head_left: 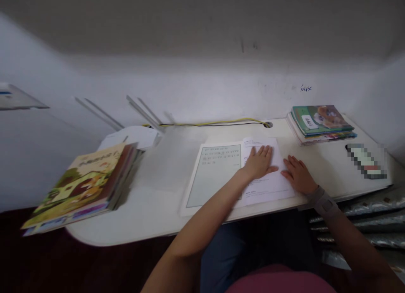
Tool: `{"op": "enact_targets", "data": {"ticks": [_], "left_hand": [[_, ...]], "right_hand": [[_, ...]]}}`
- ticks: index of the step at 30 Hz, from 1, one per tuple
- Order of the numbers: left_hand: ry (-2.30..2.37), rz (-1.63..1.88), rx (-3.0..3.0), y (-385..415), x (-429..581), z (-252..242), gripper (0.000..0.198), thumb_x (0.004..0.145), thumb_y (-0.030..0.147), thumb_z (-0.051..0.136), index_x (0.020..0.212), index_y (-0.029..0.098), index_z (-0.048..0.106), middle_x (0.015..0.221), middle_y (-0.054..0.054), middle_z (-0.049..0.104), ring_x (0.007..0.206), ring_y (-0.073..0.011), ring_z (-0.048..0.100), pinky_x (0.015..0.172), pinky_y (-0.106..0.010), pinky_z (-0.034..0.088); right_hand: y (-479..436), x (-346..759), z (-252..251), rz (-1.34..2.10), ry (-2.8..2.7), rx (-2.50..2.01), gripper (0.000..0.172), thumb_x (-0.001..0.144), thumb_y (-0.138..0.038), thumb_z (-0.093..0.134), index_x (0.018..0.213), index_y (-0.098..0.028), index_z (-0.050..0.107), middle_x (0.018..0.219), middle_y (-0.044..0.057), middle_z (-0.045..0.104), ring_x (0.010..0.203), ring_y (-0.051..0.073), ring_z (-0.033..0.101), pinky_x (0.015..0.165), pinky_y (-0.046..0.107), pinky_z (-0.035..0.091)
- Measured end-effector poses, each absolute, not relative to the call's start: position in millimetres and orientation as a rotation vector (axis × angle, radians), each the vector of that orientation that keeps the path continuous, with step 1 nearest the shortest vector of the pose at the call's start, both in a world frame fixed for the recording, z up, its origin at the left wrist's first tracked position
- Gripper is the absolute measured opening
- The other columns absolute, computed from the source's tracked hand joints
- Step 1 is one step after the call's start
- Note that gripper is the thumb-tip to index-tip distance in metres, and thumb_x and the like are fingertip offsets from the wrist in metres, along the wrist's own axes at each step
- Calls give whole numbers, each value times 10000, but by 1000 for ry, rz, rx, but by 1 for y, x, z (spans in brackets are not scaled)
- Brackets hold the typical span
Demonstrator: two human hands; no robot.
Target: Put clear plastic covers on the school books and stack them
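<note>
An open booklet (218,174) lies near the front edge of the white desk. Its left page has a grey-green panel with a few lines of print at the top; the right page (265,189) is white with small text. My left hand (260,161) rests flat on the upper part of that right page, fingers spread and covering some print. Beside the page's right edge, my right hand (298,174) lies palm down with fingers stretched out, its fingertips close to the paper. A grey watch band is around my right wrist.
A stack of picture books (82,183) stands on the desk's left end. Another book stack (322,122) sits at the back right, near a blurred-out phone (367,161). Yellow and black cables (215,123) run along the wall into a desk hole. Silvery wrapped items (363,219) lie below right.
</note>
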State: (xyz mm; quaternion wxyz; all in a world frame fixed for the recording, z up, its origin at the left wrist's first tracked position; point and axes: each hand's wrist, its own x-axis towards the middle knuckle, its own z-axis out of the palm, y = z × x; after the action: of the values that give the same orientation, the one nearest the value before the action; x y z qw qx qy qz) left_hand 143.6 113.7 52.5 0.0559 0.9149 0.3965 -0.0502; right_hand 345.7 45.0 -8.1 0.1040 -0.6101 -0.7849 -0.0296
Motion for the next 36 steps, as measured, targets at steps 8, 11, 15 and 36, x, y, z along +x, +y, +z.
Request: {"op": "enact_targets", "data": {"ticks": [8,11,15,36], "left_hand": [[1204,-243,2749,79,112,45,782,834,667,311,1442,179,252,1516,-119,174,1384,-393,38,1050,-649,110],[1165,-214,2740,82,120,38,782,843,666,274,1448,173,224,1514,-132,174,1393,-364,50,1044,-659,104],[1163,-197,2734,86,127,36,792,847,667,248,1452,159,199,1517,-140,146,1394,-355,73,1036,-671,82],[1163,-145,2731,86,152,26,791,860,652,194,1453,128,183,1520,-156,124,1394,-350,76,1054,-647,88]], "right_hand": [[73,366,7,112,-2577,-1717,786,832,-644,394,1413,-120,311,1480,183,271,1365,318,227,1068,508,225],[77,366,5,118,-2573,-1717,800,827,-650,392,1421,-124,292,1488,183,249,1377,305,197,1077,505,208],[76,365,3,110,-2567,-1721,812,822,-657,392,1418,-114,295,1484,192,251,1379,300,192,1083,499,197],[79,371,-8,44,-2589,-1708,822,814,-665,389,1420,-118,292,1491,207,219,1382,310,174,1072,516,192]]}}
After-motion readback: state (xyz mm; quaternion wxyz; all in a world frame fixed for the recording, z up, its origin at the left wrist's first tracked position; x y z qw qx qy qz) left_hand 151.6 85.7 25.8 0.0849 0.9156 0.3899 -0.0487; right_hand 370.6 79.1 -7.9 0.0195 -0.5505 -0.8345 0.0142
